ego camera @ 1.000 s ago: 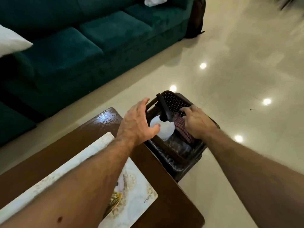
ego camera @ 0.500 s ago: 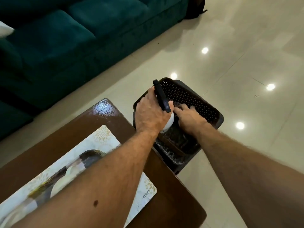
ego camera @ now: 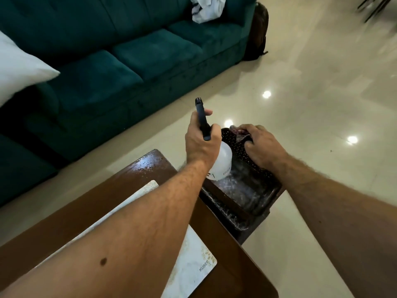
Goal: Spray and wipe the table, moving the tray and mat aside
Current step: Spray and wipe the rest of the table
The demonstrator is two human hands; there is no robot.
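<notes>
Your left hand (ego camera: 198, 145), which a second ago only reached toward the bottle (ego camera: 221, 164), now has its grip closed round the neck, and the bottle is raised clear of the basket (ego camera: 255, 203), tilted, nozzle above your grip. Your right hand (ego camera: 261, 147) has gathered the cloth (ego camera: 239, 131); what lay flat under your fingers is now bunched in its grip at the basket's far rim.

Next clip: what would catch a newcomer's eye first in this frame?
At centre, the left hand grips a white spray bottle by its dark trigger head, lifted above a dark perforated basket that sits off the table's corner. The right hand clutches a checked cloth at the basket's far rim. A teal sofa fills the upper left.
</notes>
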